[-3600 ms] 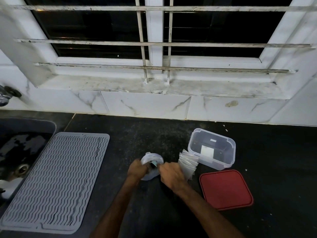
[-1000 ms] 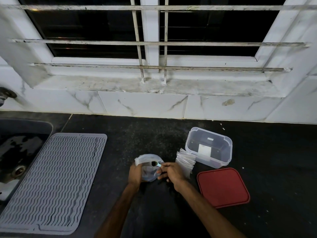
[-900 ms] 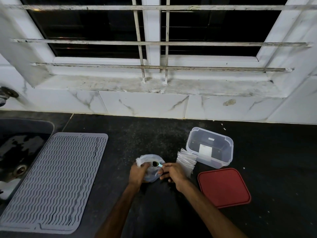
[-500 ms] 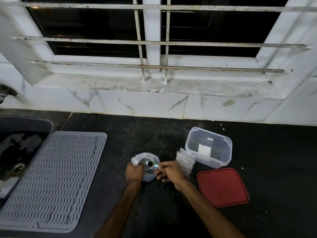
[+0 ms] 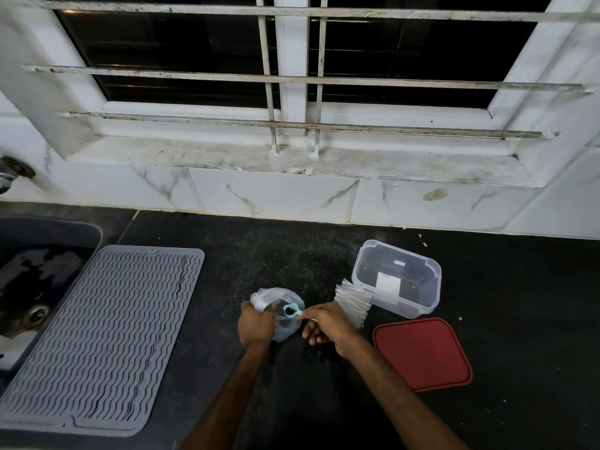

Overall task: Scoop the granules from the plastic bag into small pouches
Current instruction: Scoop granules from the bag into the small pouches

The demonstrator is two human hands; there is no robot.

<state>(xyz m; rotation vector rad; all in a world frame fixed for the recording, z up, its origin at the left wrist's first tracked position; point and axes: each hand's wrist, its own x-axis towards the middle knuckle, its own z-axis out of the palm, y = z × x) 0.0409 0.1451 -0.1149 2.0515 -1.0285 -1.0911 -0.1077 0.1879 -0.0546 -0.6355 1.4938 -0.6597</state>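
Plastic bag (image 5: 286,328) between hands — left hand (image 5: 256,326) grips it, right hand (image 5: 328,323) pinches spoon (image 5: 292,310).

Black speckled countertop (image 5: 292,254) is seen below a tiled wall. At L, a grey ribbed drying mat (image 5: 97,336) is laid flat, beside the sink (image 5: 39,277) set into the top. Near centre, a clear plastic bag (image 5: 285,329) is stood on the surface. To its R, a stack of small pouches (image 5: 352,298) is propped vs. a clear open container (image 5: 412,306). A red lid (image 5: 422,354) is laid flat just in front of that. A few white specks (image 5: 422,244) are scattered nr the back wall.
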